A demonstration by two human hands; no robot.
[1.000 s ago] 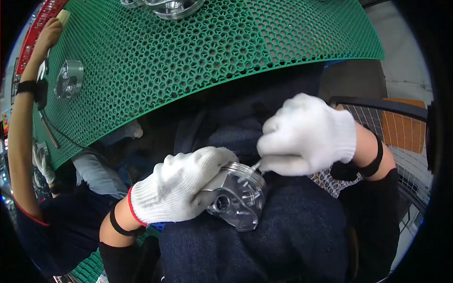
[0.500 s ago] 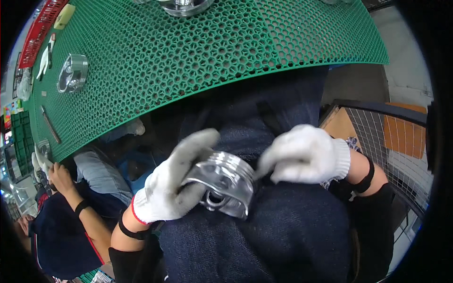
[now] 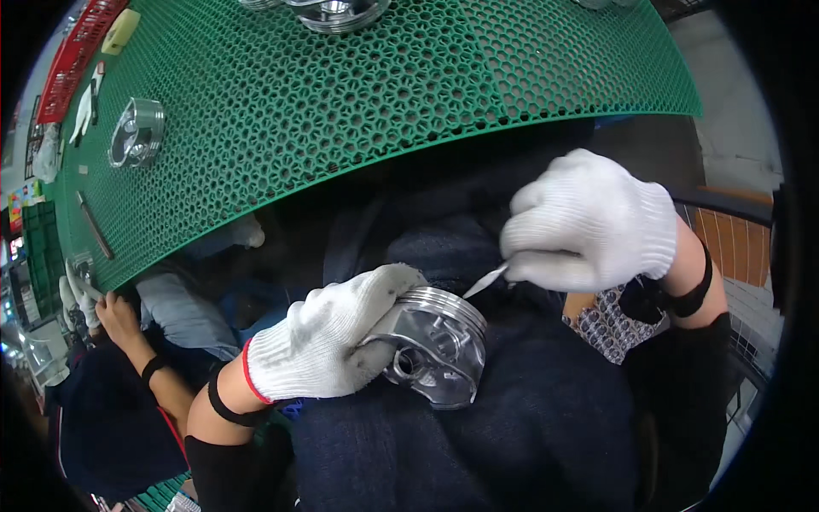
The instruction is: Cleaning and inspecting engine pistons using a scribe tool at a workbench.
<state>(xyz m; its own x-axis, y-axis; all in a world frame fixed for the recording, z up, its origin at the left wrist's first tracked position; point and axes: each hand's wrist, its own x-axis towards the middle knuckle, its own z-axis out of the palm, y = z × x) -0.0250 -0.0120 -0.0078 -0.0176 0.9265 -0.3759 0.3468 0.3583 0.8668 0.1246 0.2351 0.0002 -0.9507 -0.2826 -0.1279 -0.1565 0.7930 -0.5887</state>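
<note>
A shiny metal piston is in my white-gloved left hand, tilted over my lap. The fingers wrap its side, and its ring grooves face up and to the right. My right hand, gloved too, is closed in a pinch around a slim tool with a pointed metal blade. The blade's tip is close to the grooved rim; whether it touches cannot be told. Most of the tool's handle is hidden in the glove.
A green honeycomb mat covers the table ahead. On it are another piston, a metal rod and more pistons at the far edge. A co-worker's arm is at left. A wire-mesh rack stands at right.
My right hand has moved up and to the right, and the blade in it now shows clearly. The left hand has shifted the piston slightly to the right.
</note>
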